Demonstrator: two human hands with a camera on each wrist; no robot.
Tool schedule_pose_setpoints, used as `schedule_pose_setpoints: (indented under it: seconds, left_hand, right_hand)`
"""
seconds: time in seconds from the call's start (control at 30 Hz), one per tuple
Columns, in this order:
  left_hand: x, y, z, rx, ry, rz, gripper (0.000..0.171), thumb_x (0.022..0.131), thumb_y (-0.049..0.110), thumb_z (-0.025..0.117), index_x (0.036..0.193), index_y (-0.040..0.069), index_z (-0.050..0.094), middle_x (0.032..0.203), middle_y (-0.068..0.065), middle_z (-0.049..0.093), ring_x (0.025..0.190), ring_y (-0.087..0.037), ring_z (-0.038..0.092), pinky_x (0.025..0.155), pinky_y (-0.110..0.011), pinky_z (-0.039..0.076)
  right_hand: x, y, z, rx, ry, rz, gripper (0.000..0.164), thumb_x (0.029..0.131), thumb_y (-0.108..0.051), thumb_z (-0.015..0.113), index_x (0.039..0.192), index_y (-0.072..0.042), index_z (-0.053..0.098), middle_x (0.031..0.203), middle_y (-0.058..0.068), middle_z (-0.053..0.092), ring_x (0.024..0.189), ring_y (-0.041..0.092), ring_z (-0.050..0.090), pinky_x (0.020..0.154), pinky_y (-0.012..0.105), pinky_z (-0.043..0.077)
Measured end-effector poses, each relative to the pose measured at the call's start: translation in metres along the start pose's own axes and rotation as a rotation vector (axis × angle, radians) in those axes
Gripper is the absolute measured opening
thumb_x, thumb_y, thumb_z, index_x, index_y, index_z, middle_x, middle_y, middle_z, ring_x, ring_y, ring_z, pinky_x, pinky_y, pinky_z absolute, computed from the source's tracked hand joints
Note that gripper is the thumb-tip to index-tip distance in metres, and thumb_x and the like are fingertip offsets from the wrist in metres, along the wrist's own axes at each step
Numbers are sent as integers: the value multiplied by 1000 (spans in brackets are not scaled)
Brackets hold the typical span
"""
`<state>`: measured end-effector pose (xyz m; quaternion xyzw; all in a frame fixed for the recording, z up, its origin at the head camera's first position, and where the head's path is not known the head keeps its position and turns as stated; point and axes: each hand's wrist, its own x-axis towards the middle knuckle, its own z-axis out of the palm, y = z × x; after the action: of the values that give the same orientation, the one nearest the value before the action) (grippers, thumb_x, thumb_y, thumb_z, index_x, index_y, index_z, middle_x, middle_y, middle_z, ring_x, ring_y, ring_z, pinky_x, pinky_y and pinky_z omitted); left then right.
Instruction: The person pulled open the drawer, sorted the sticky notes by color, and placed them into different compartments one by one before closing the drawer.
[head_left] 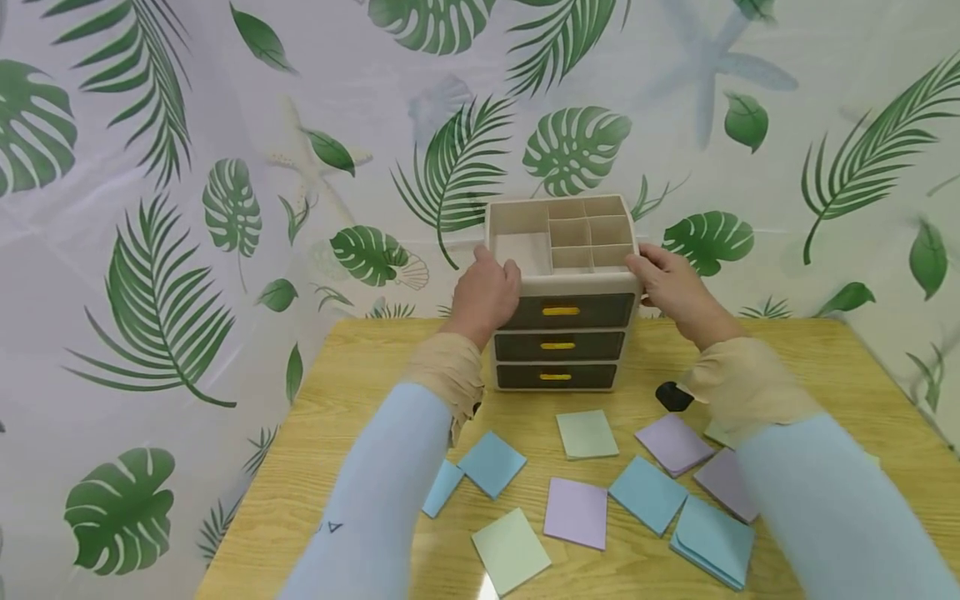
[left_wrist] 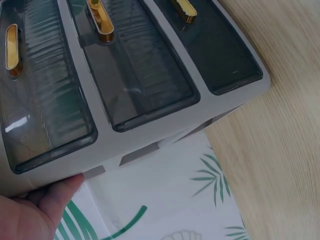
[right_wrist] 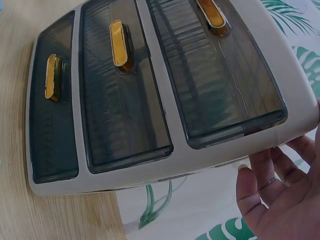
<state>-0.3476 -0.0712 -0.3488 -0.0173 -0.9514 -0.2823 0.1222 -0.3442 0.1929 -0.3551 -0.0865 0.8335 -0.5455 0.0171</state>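
A beige desktop drawer organizer (head_left: 555, 286) stands toward the back of the table, with three dark see-through drawers and gold handles. Its top is split into open compartments, where I see nothing lying. My left hand (head_left: 483, 293) grips its upper left side; in the left wrist view, the fingers (left_wrist: 62, 197) touch the side edge. On the upper right side my right hand (head_left: 678, 292) holds the rim, thumb on top. The right wrist view shows the fingers (right_wrist: 260, 172) bent against the side. All three drawers are closed.
Square paper pads lie in front of the organizer: blue (head_left: 492, 464), green (head_left: 587, 434) and purple (head_left: 575, 512), with several more at right, partly under my right forearm. A small black object (head_left: 674, 397) sits near my right cuff. A leaf-patterned cloth (head_left: 285, 467) hangs behind the wooden table (head_left: 337, 392).
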Motion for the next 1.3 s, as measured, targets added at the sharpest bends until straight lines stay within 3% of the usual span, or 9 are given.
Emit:
schedule_pose_setpoints:
  seconds: [0.53, 0.63, 0.77, 0.83, 0.9, 1.0, 1.07, 1.13, 1.3]
  left_hand:
    - [-2, 19, 10, -1, 3, 15, 38, 99, 36, 31, 107, 0, 37, 84, -17, 59, 77, -31, 60, 71, -45, 51]
    - [-2, 20, 9, -17, -36, 26, 44, 100, 41, 29, 113, -1, 35, 91, -18, 60, 81, -31, 60, 74, -44, 50]
    - [-6, 15, 1, -128, -84, 28, 60, 100, 49, 26, 134, 0, 28, 118, -19, 54, 100, -31, 55, 85, -46, 46]
    - [-11, 10, -5, -178, -40, 18, 64, 100, 52, 29, 140, 2, 25, 126, -17, 46, 107, -29, 50, 88, -45, 44]
    - [-19, 5, -8, -221, 70, 21, 61, 99, 50, 34, 137, 3, 30, 125, -15, 43, 108, -27, 45, 88, -43, 43]
    - [-36, 2, -6, -296, 239, 35, 46, 97, 43, 41, 122, 4, 42, 111, -12, 47, 96, -22, 46, 78, -38, 43]
    - [-49, 3, -1, -395, 272, 54, 32, 96, 36, 45, 108, 6, 49, 99, -9, 51, 86, -20, 48, 72, -36, 43]
    - [-62, 6, 8, -511, 223, 46, 26, 96, 33, 46, 97, 8, 52, 88, -8, 54, 75, -18, 49, 66, -34, 43]
    - [-84, 15, 39, -799, -54, -91, 37, 99, 36, 45, 93, 2, 58, 78, -10, 58, 63, -19, 53, 58, -29, 45]
  right_hand:
    - [-8, 5, -18, -20, 27, 3, 61, 98, -51, 37, 149, -18, 25, 133, 18, 43, 110, 27, 45, 88, 49, 40]
    - [-10, 6, -20, -23, 41, 6, 62, 99, -50, 36, 149, -17, 23, 134, 18, 42, 111, 28, 45, 89, 48, 39]
    - [-9, 1, -19, -45, 38, -8, 64, 99, -46, 35, 150, -15, 13, 140, 22, 34, 118, 34, 41, 97, 53, 36]
    - [-7, -6, -19, -96, 31, -19, 66, 99, -44, 35, 151, -15, 5, 143, 23, 29, 122, 37, 37, 99, 55, 35]
    - [-6, -14, -20, -173, 36, -32, 69, 99, -43, 36, 151, -17, -1, 146, 24, 25, 125, 39, 35, 98, 57, 35]
    - [-3, -26, -23, -283, 45, -54, 73, 98, -45, 38, 150, -17, -4, 148, 23, 23, 127, 40, 32, 97, 59, 35]
    - [1, -32, -24, -330, 49, -57, 74, 98, -48, 37, 150, -15, -4, 147, 25, 24, 127, 40, 33, 97, 60, 34]
    - [6, -36, -23, -369, 39, -50, 75, 98, -51, 34, 150, -14, -4, 145, 28, 27, 126, 42, 35, 98, 60, 33]
    - [16, -29, -20, -437, -8, -12, 68, 100, -50, 22, 149, -19, -12, 145, 31, 25, 128, 46, 29, 103, 61, 25]
